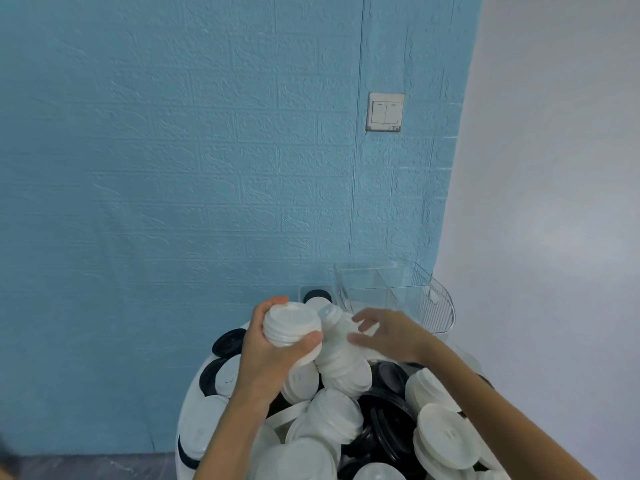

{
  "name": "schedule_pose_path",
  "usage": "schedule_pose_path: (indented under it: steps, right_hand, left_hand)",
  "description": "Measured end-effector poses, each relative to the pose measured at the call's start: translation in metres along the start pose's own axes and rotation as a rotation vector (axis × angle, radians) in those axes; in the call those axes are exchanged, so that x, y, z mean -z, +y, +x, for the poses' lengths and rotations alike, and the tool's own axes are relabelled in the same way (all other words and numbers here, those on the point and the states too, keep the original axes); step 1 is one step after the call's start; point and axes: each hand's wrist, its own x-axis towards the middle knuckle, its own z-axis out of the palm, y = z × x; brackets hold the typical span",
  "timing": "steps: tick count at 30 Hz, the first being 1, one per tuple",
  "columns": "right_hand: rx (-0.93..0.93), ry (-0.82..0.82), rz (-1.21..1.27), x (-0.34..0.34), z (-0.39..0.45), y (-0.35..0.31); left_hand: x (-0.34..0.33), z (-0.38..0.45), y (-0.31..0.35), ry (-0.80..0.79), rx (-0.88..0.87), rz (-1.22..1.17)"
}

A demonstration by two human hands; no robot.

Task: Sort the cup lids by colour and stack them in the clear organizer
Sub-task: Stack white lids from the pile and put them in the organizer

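Observation:
A heap of white lids [337, 415] and black lids [391, 422] covers a small round table [183, 414]. My left hand [270, 358] grips a short stack of white lids [291, 323] above the heap. My right hand [388, 332] reaches over the pile with spread fingers touching a white lid [341, 327]. The clear organizer [398, 292] stands behind the heap at the far right; its visible compartments look empty.
A blue brick-patterned wall [207, 185] rises right behind the table, with a light switch [385, 112]. A white wall [554, 202] lies to the right. A black lid [317, 295] sits in a small clear box behind the heap.

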Motion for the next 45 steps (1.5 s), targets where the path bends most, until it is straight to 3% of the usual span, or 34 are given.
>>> schedule_pose_path:
  steps: [11,24,31,38,45]
  right_hand:
    - [0.064,-0.016,-0.126,-0.059,0.013,0.004]
    - [0.111,0.139,-0.077,-0.068,0.011,0.007]
    - [0.110,0.230,0.068,-0.058,0.006,0.009]
    - [0.171,0.466,0.476,0.014,-0.010,-0.031]
    - [0.321,0.348,0.594,0.000,-0.026,-0.074]
  left_hand:
    - [0.001,-0.008,-0.012,-0.036,0.023,0.003]
    - [0.003,-0.008,-0.014,-0.022,0.014,0.004]
    - [0.006,-0.006,-0.018,-0.018,0.027,0.019]
    - [0.000,-0.006,-0.010,-0.048,0.038,0.005]
    - [-0.020,-0.007,-0.002,-0.054,0.045,-0.069]
